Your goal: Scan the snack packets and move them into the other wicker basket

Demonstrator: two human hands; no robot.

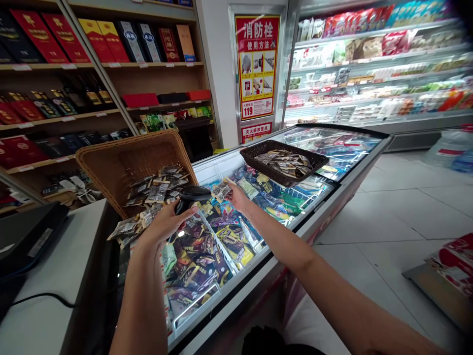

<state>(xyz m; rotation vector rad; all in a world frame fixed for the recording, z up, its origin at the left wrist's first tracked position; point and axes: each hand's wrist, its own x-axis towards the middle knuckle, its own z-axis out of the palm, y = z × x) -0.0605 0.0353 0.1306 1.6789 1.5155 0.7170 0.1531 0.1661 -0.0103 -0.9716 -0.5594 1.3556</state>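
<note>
My left hand (pixel 166 224) is wrapped round the handle of a black barcode scanner (pixel 195 193), its head pointing right. A small snack packet (pixel 220 190) is pinched in my right hand (pixel 236 197), just in front of the scanner head. Left of the scanner, a tan wicker basket (pixel 92 160) is tipped on its side, with many similar packets (pixel 157 190) in it and spilling out at its front. Farther off to the right, a dark brown woven basket (pixel 284 180) holds more of these packets (pixel 286 162).
Both baskets rest on a chest freezer (pixel 306 231) full of bagged ice cream (pixel 199 256). At left stands a white counter (pixel 79 246) with a black device (pixel 33 241). Shelves of boxed goods (pixel 111 39) line the back. A carton (pixel 451 276) sits on the floor at right.
</note>
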